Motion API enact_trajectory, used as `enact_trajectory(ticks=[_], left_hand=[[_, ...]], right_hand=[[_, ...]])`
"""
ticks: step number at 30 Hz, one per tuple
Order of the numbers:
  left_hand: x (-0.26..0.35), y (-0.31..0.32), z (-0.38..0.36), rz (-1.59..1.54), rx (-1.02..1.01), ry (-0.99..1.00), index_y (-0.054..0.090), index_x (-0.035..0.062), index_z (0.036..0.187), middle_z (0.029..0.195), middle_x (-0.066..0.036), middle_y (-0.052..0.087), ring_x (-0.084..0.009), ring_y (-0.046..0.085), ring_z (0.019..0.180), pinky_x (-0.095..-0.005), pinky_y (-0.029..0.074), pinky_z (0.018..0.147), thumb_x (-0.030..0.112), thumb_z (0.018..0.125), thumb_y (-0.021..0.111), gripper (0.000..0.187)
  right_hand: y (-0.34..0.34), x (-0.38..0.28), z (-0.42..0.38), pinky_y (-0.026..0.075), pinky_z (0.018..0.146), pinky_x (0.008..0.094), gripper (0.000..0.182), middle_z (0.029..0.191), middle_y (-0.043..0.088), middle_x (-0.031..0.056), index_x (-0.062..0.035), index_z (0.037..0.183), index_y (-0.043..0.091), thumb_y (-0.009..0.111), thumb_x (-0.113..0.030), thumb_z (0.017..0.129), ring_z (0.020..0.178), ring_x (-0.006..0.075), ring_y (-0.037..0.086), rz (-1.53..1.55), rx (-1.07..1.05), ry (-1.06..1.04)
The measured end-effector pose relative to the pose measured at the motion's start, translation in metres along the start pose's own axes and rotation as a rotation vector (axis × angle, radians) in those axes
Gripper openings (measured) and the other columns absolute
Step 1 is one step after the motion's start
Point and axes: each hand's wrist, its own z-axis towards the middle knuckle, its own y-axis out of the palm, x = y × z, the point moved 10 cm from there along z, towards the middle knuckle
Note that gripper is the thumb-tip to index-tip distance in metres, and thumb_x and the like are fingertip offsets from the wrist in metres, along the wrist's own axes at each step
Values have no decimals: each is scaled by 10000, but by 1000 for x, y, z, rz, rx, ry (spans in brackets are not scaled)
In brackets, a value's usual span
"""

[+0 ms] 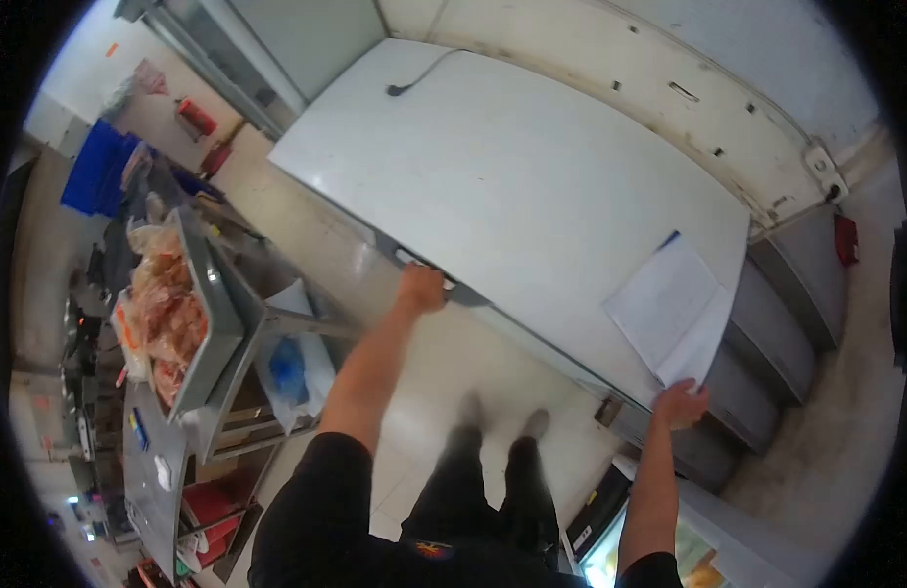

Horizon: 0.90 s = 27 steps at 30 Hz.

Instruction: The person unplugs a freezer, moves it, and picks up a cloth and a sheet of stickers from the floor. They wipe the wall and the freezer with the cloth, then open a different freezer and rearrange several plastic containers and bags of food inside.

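A wide white lid (453,167), like that of a chest freezer, stretches in front of me. My left hand (423,287) is closed around the grey handle (465,293) on the lid's near edge. At the near right corner, my right hand (681,405) has its fingers closed at the lower edge of some white papers (666,306), which lie on the lid. A blue pen (670,238) rests at the papers' top edge. A dark plug on a cord (399,89) lies toward the far left of the lid.
On the left, a metal table (152,470) bears a grey tray (218,314) with bagged raw meat (167,314). Blue crates (99,169) stand behind it. Grey step-like panels (782,323) flank the lid on the right. Below my right arm is a lit glass case (605,539).
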Motion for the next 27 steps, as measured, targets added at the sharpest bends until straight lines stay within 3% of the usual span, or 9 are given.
enact_trajectory(ticks=[2,7,13,17,18,20,22,24,27], left_hand=[[2,-13,-11,-59,71,-22,788,86,907,968,-165,764,-315,731,988,-505,476,969,311,796,651,285],[10,1,-2,44,112,28,790,88,850,883,-155,762,-327,734,884,-502,478,928,364,786,697,298],[17,-1,-5,35,242,97,800,110,786,779,-153,741,-339,723,818,-460,491,892,407,771,718,309],[20,-11,-7,1,266,119,769,105,675,691,-147,714,-349,707,747,-464,495,861,425,757,714,334],[22,-14,-10,6,274,133,769,105,675,691,-147,714,-349,707,747,-464,495,861,425,757,714,334],[25,-12,-5,-30,186,113,754,82,724,780,-163,734,-350,703,802,-460,491,889,391,730,747,309],[42,-32,-26,-50,269,177,746,75,768,840,-168,737,-354,698,839,-459,487,905,357,715,766,288],[59,-40,-30,-72,342,219,738,67,812,899,-173,741,-358,693,875,-457,483,921,324,700,785,284],[55,-26,-21,-160,263,-2,735,59,963,999,-168,733,-356,674,982,-466,469,958,293,677,823,379]], right_hand=[[3,-1,2,471,1004,537,522,1285,662,192,-34,1328,616,638,-401,958,1178,401,614,-19,-79,1],[-18,-12,-7,448,1030,528,583,1278,649,216,-36,1356,591,666,-420,923,1206,397,591,-25,22,-1],[-23,-9,0,404,1061,517,587,1294,626,222,-6,1362,558,664,-382,925,1242,394,548,-29,-165,141],[-18,-4,9,410,1056,520,588,1275,627,211,17,1329,567,680,-385,915,1247,379,541,-31,-93,71],[-12,1,14,428,1042,505,554,1258,635,206,20,1307,577,686,-355,915,1212,370,562,32,-182,53],[1,7,42,446,1027,490,520,1241,642,201,24,1285,587,693,-326,914,1176,361,584,113,-255,36],[37,19,69,494,988,400,391,1167,673,166,5,1202,633,717,-245,914,1107,312,636,311,-506,38],[66,8,123,497,984,386,352,1159,683,145,0,1202,643,697,-222,935,1103,282,639,446,-453,-61],[131,-48,201,494,992,363,290,1211,690,101,-16,1246,651,622,-168,1001,1138,222,630,751,-559,-145]])
